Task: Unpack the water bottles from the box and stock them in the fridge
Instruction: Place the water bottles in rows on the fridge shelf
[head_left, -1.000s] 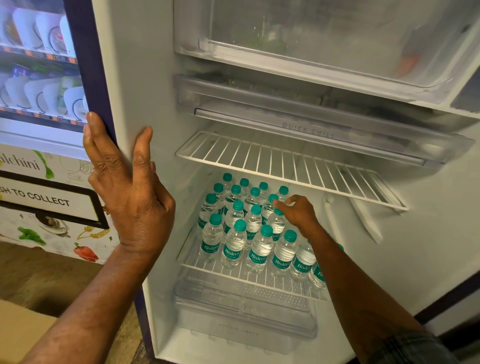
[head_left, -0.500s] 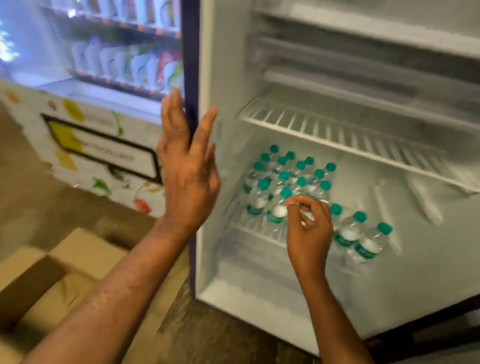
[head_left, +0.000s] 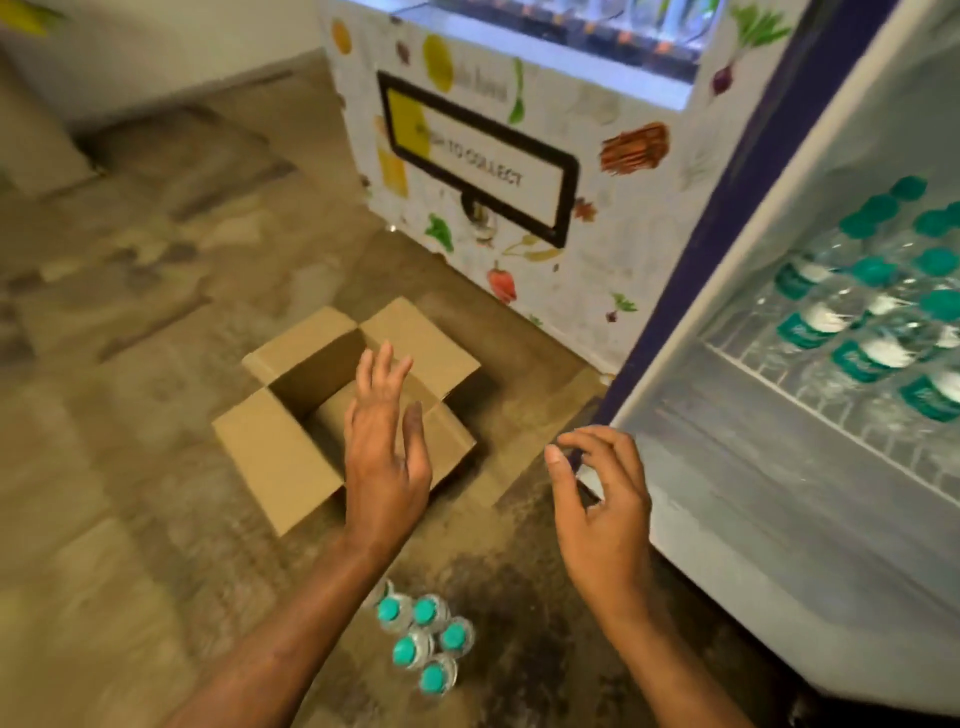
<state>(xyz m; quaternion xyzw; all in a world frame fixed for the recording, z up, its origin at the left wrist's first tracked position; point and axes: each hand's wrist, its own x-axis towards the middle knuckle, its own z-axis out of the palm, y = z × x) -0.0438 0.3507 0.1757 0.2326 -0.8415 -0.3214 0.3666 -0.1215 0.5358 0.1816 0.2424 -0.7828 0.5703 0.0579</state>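
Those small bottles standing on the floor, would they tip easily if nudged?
Probably: the floor bottles stand upright and look slim, so a nudge may topple one into its neighbours. Small clear plastic, so likely light and not fragile.

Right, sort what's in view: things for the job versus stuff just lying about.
Job: box; floor bottles; fridge; shelved bottles.
Lying about: vending machine.

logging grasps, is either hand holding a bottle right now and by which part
Nothing is held: left hand open over the box, right hand loosely curled and empty near the fridge.
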